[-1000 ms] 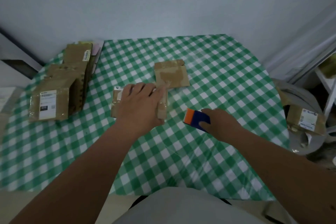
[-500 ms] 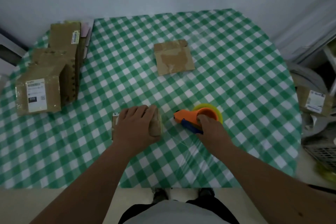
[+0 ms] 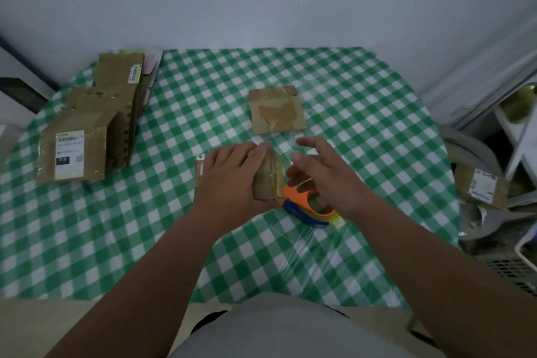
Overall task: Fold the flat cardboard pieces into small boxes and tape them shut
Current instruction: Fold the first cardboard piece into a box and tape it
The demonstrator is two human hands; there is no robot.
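The small box (image 3: pixel 266 176) sits near the middle of the checked table (image 3: pixel 363 113), and that's our landmark. Far to its left, at the table's edge, there's a pile of bigger cardboard boxes (image 3: pixel 87 136), one with a white shipping label facing up. On to the action: the left hand (image 3: pixel 232 180) is pressed down over the small box, fingers wrapped across its top and far edge, pinning it to the cloth. Beyond the box lies a flat cardboard piece (image 3: pixel 277 110), apart from everything, untouched and waiting its turn.

Just to the right of the box, touching its near corner, the orange-and-blue tape dispenser (image 3: pixel 308 205) is down on the table. And here's the change: half a second ago the right hand (image 3: pixel 328 177) was clamped on that dispenser, and now it has let go and hovers above it, fingers spread wide, gripping nothing, thumb reaching toward the box. The left hand hasn't budged from its hold through all of this.

I read that as the strip being laid and the tool parked. The free hand looks set to smooth tape down or tuck a flap; whether tape bridges dispenser and box, I can't tell in this dim light. Farther right, off the table, another labelled parcel (image 3: pixel 479 186) rests among clutter.
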